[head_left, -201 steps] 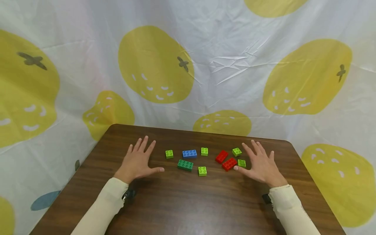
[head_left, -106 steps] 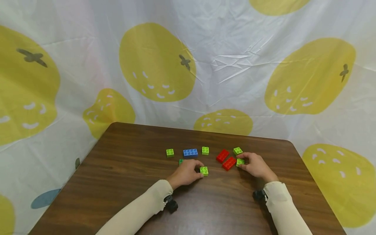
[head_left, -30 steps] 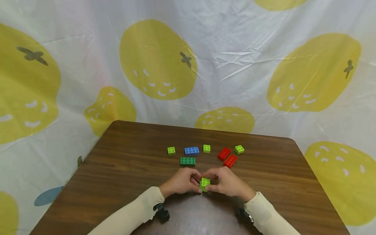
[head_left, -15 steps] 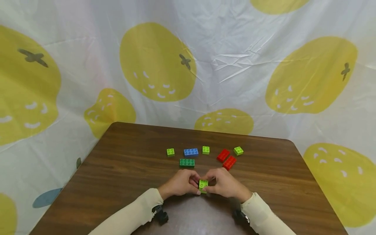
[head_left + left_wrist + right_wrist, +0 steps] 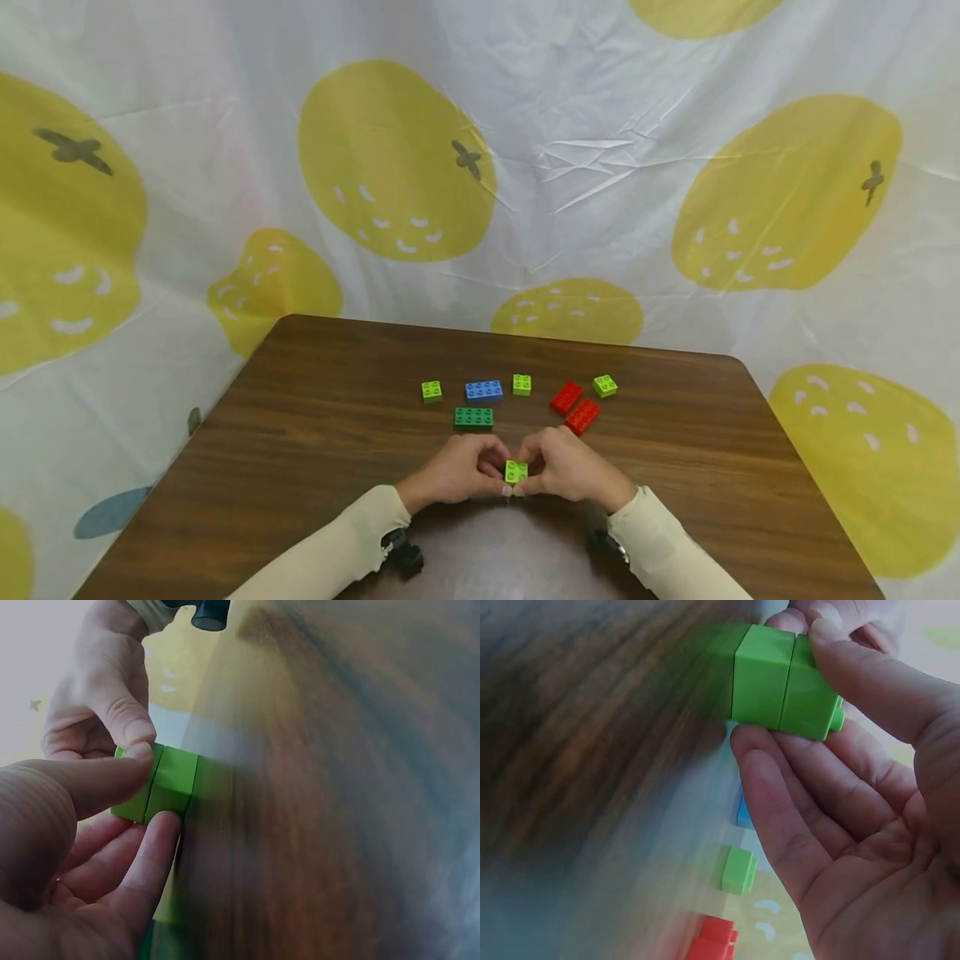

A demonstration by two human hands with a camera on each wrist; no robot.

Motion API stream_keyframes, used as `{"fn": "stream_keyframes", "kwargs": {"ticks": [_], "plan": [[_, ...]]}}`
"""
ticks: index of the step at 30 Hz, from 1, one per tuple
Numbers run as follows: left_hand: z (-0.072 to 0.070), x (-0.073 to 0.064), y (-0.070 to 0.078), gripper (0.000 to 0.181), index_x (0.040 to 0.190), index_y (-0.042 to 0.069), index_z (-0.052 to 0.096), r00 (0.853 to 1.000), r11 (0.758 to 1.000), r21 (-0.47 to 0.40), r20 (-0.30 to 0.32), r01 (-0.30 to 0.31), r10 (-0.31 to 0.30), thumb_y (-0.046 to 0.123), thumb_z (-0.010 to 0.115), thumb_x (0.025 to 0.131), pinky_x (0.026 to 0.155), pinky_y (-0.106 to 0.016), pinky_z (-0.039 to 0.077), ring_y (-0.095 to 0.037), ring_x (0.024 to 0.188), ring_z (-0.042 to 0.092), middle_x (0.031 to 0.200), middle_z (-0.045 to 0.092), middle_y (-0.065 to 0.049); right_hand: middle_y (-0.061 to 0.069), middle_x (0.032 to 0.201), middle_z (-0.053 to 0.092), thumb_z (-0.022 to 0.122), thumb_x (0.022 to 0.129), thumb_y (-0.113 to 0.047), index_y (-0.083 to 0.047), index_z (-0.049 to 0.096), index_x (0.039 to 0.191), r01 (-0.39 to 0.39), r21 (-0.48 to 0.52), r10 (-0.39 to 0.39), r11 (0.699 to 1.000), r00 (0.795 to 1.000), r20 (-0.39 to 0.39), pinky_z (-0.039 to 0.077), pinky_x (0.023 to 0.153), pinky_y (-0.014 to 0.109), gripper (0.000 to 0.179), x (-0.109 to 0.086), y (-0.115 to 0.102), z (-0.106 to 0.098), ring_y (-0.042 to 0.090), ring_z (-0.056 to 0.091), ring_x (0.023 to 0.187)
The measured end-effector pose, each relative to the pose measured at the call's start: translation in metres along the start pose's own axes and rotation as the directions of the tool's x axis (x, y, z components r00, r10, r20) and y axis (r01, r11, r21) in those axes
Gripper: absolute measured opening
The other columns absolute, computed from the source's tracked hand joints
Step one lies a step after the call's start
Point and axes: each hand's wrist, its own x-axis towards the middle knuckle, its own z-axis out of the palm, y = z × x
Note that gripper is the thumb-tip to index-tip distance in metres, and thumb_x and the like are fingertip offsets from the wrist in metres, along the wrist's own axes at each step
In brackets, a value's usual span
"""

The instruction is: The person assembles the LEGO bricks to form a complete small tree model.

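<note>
two stacked bricks [image 5: 780,682], wrist views only

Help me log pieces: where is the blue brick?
In the head view, the blue brick lies just beyond the dark green brick, left of the nearest lime brick.

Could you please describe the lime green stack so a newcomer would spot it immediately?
Find the brown table, then the left hand and right hand. Held between them is the lime green stack, two layers high, unlike the single, unheld bricks farther away.
</note>
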Motion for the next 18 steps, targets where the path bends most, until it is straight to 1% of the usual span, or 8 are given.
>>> {"fn": "stream_keyframes", "kwargs": {"ticks": [3,5,8,11,15,18], "plan": [[0.000,-0.001,-0.001,0.031,0.112,0.012,0.072,1.000,1.000,0.003,0.007,-0.015,0.015,0.014,0.089,0.086,0.079,-0.022,0.061,-0.007,0.090,0.074,0.108,0.079,-0.004,-0.023,0.075,0.068,0.097,0.075,-0.033,-0.027,0.077,0.083,-0.019,0.003,0.019,1.000,1.000,0.018,0.049,0.066,0.021,0.023,0.001,0.001,-0.001,0.002,0.058,0.071],[0.000,0.000,-0.001,0.030,0.112,0.013,0.072,1.000,1.000,0.010,0.014,-0.022,0.022,0.014,0.089,0.086,0.079,-0.022,0.061,-0.006,0.090,0.074,0.106,0.079,-0.003,-0.021,0.077,0.070,0.097,0.076,-0.033,-0.026,0.076,0.085,-0.033,0.025,0.032,0.999,0.998,0.048,0.052,0.067,0.022,0.024,0.001,0.001,-0.004,0.001,0.061,0.072],[-0.001,0.000,-0.001,0.030,0.111,0.013,0.072,0.999,0.999,0.020,0.024,-0.028,0.027,0.013,0.089,0.086,0.079,-0.021,0.060,-0.005,0.089,0.074,0.104,0.079,-0.003,-0.018,0.082,0.073,0.095,0.079,-0.034,-0.024,0.075,0.088,-0.036,0.057,0.030,0.998,0.994,0.102,0.055,0.070,0.023,0.024,0.002,0.001,-0.008,-0.001,0.066,0.076],[-0.002,0.003,-0.002,0.030,0.112,0.013,0.072,0.999,0.999,0.035,0.025,-0.031,0.030,0.013,0.089,0.087,0.079,-0.020,0.060,-0.004,0.089,0.073,0.104,0.079,-0.002,-0.014,0.086,0.076,0.093,0.082,-0.033,-0.022,0.075,0.091,-0.029,0.091,0.016,0.995,0.990,0.141,0.058,0.072,0.024,0.023,0.005,0.002,-0.013,0.002,0.070,0.079],[-0.005,0.007,-0.006,0.033,0.116,0.014,0.072,0.999,0.998,0.055,0.030,-0.036,0.035,0.016,0.088,0.087,0.078,-0.019,0.059,-0.003,0.089,0.073,0.105,0.079,0.000,-0.012,0.091,0.077,0.091,0.084,-0.033,-0.021,0.077,0.097,-0.023,0.119,0.004,0.993,0.987,0.159,0.059,0.075,0.023,0.023,0.010,0.011,-0.017,0.004,0.073,0.083],[-0.006,0.008,-0.006,0.035,0.119,0.014,0.072,0.999,0.996,0.076,0.033,-0.038,0.036,0.018,0.089,0.087,0.078,-0.020,0.059,-0.003,0.088,0.072,0.106,0.079,0.000,-0.011,0.097,0.078,0.089,0.086,-0.036,-0.020,0.078,0.103,-0.019,0.137,-0.001,0.990,0.989,0.148,0.060,0.079,0.024,0.026,0.014,0.018,-0.020,0.005,0.074,0.087]]}}
